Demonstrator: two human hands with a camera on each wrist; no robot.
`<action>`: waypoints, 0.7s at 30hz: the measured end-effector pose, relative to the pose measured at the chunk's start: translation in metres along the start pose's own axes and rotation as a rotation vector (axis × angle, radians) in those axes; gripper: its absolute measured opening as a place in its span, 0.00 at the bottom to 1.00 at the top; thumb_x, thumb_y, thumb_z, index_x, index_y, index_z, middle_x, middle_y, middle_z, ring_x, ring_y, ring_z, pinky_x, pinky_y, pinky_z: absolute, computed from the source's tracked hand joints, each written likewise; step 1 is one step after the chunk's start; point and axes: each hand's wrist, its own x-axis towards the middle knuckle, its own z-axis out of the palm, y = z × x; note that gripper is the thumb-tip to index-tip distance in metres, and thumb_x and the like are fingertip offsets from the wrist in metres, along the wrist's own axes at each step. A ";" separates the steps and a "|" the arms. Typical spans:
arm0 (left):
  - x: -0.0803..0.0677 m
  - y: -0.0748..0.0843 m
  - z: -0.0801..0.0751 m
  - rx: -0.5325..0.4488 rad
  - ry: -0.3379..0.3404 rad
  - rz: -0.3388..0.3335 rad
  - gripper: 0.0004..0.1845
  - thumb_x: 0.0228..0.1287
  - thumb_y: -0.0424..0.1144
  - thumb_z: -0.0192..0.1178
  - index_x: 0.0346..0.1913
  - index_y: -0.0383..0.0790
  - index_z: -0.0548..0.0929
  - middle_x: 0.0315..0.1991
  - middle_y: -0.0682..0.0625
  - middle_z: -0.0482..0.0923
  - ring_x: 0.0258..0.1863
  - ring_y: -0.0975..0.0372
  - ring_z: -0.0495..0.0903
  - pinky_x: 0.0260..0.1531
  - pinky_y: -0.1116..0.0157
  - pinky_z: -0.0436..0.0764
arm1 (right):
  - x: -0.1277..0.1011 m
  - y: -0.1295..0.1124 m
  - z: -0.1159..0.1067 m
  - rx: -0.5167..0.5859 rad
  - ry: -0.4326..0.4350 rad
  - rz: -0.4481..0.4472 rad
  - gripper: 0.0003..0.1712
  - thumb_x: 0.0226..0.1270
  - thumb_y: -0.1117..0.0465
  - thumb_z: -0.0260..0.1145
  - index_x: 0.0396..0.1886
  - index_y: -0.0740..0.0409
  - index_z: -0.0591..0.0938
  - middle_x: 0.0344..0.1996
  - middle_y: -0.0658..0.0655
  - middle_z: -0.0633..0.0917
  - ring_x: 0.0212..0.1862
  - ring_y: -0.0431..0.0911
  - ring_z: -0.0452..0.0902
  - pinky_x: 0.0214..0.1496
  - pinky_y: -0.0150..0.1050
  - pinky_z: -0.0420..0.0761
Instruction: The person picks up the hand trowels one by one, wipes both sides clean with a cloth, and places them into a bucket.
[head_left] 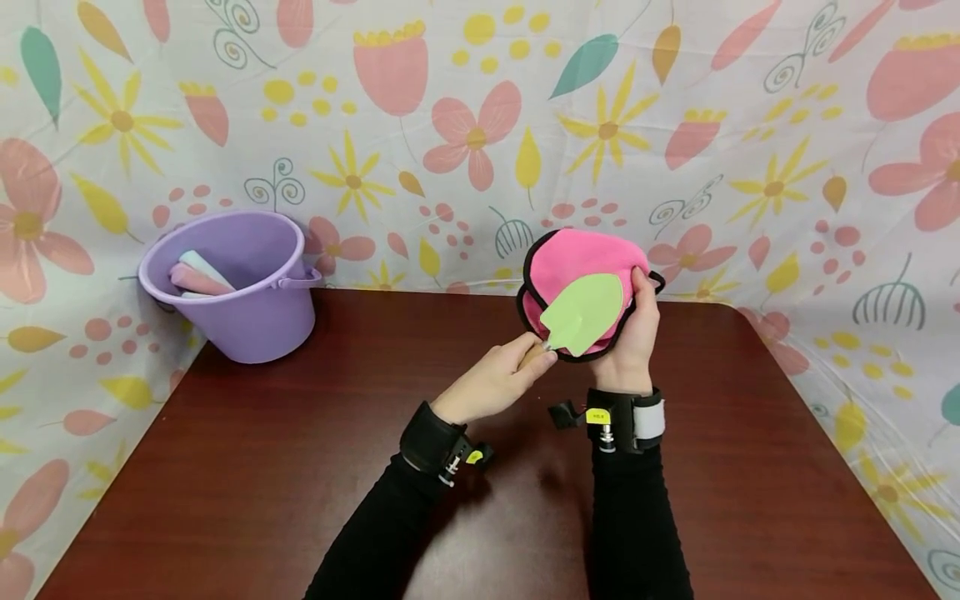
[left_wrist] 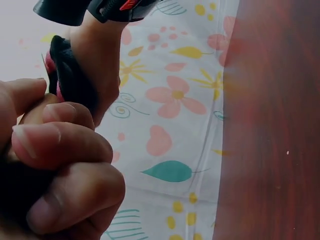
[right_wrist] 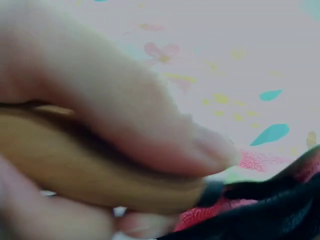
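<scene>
A light green spatula [head_left: 585, 312] with a wooden handle [right_wrist: 75, 170] lies against a round pink cloth pad [head_left: 570, 254] trimmed in black. My left hand [head_left: 498, 379] grips the handle just below the blade, fingers curled [left_wrist: 60, 150]. My right hand [head_left: 637, 333] holds the pad upright above the table's far side, fingers wrapped round its right edge. In the left wrist view the pad's black rim [left_wrist: 70, 75] shows beside my right wrist. The right wrist view is a blurred close-up of the handle and the pad [right_wrist: 260, 210].
A purple bucket [head_left: 240, 317] stands at the back left of the dark wooden table [head_left: 300, 467], with pink and pale utensils [head_left: 198, 275] inside. Flower-print cloth [head_left: 787, 167] walls the table at the back and both sides.
</scene>
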 end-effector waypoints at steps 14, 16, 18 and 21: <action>-0.002 -0.011 0.001 0.058 0.011 -0.056 0.18 0.76 0.55 0.47 0.38 0.43 0.69 0.22 0.54 0.60 0.20 0.66 0.58 0.23 0.68 0.61 | 0.000 -0.019 -0.008 0.103 0.050 -0.042 0.10 0.74 0.60 0.53 0.44 0.63 0.74 0.40 0.59 0.79 0.40 0.52 0.76 0.43 0.43 0.76; -0.002 -0.012 0.000 0.091 0.035 -0.055 0.17 0.76 0.54 0.48 0.38 0.44 0.69 0.22 0.54 0.61 0.19 0.66 0.59 0.22 0.69 0.61 | 0.000 -0.020 -0.006 0.087 0.035 -0.045 0.11 0.75 0.59 0.53 0.43 0.64 0.74 0.38 0.60 0.79 0.38 0.52 0.76 0.40 0.43 0.75; -0.002 -0.012 -0.002 0.123 0.065 -0.055 0.16 0.76 0.54 0.48 0.37 0.44 0.69 0.23 0.54 0.62 0.19 0.66 0.60 0.22 0.69 0.61 | 0.000 -0.020 -0.004 0.070 0.024 -0.040 0.11 0.75 0.59 0.53 0.44 0.64 0.74 0.39 0.60 0.79 0.39 0.52 0.77 0.41 0.43 0.76; -0.004 -0.012 -0.005 0.157 0.094 -0.066 0.16 0.76 0.54 0.48 0.36 0.45 0.68 0.23 0.54 0.62 0.19 0.66 0.61 0.22 0.69 0.61 | -0.002 -0.020 -0.001 0.013 0.036 -0.036 0.11 0.75 0.59 0.54 0.44 0.64 0.74 0.38 0.59 0.79 0.37 0.52 0.76 0.38 0.44 0.76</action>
